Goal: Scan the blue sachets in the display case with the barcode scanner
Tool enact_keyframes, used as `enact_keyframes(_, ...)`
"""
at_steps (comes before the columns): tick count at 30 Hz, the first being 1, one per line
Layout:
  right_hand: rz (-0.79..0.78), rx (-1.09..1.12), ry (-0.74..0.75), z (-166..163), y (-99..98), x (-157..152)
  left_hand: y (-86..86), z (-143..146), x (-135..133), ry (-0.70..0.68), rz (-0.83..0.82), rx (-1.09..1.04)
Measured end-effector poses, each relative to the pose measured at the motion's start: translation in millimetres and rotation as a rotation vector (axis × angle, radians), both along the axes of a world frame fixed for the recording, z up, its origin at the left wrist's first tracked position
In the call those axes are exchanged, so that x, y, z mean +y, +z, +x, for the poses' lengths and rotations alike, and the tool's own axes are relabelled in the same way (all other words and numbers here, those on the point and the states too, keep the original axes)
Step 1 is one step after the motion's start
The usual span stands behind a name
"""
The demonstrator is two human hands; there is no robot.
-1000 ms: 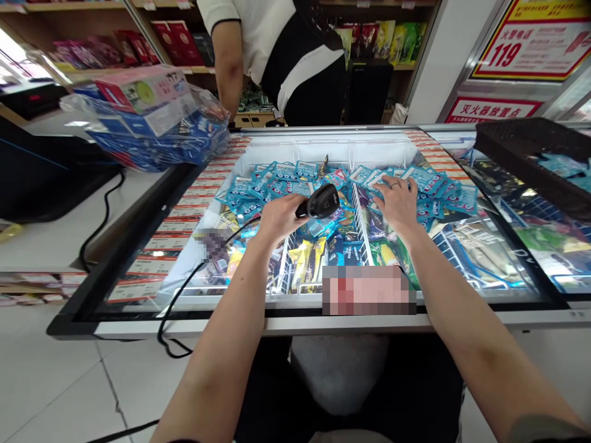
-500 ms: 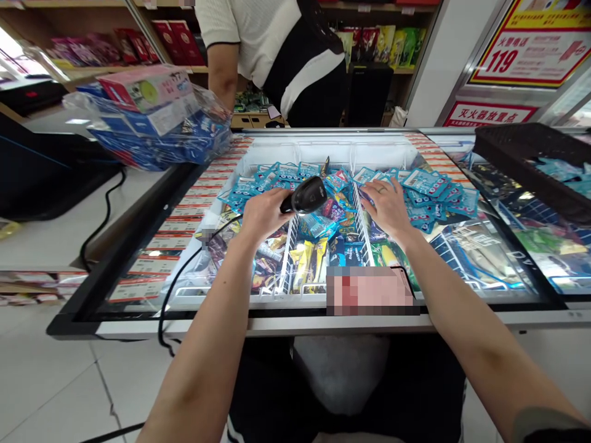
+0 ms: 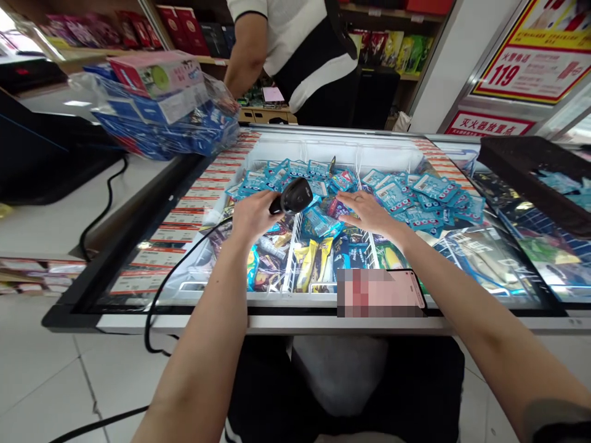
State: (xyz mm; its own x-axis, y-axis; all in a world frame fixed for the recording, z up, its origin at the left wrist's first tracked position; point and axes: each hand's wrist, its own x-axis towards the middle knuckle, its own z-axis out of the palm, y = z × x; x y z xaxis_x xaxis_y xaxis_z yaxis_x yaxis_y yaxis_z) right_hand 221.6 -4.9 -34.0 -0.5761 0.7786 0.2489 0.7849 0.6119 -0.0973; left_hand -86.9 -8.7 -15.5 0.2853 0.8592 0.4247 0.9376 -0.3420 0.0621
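Observation:
My left hand (image 3: pixel 253 215) is wrapped round the handle of a black barcode scanner (image 3: pixel 297 195), whose head points right over the freezer's glass top. Its black cable (image 3: pixel 184 249) runs down to the left past my forearm. My right hand (image 3: pixel 367 214), a ring on one finger, reaches inward with its fingers stretched out and holds nothing that I can see. Beside it on the right spreads a pile of blue packets (image 3: pixel 422 197). More blue packets (image 3: pixel 277 175) lie beyond the scanner. Whether my right fingertips touch the packets below them, I cannot tell.
A phone (image 3: pixel 385 292) lies on the freezer's near edge. Far left stands a plastic bag of boxes (image 3: pixel 157 104). At right is a dark basket (image 3: pixel 530 178) holding blue packets. Another person (image 3: pixel 300 55) stands behind the freezer (image 3: pixel 323 323). Wrapped ice creams (image 3: pixel 314 264) show under the glass.
My right hand has moved left, off the right-hand pile toward the middle. The scanner has shifted slightly left with my left hand. The other person's arm has swung, and the view has shifted a little.

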Motion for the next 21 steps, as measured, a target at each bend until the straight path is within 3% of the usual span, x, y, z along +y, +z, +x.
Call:
enact_keyframes(9, -0.017, -0.017, 0.081, -23, -0.1, 25, 1.3, -5, 1, 0.003, 0.003, -0.01)
enact_keyframes(16, 0.025, 0.122, 0.13, -6, 1.7, 7, 0.3, -7, 2, -0.012, 0.02, -0.02)
enact_keyframes(21, -0.006, 0.106, 0.111, 7, 5.1, -12, 1.9, -5, 0, -0.041, 0.012, -0.026)
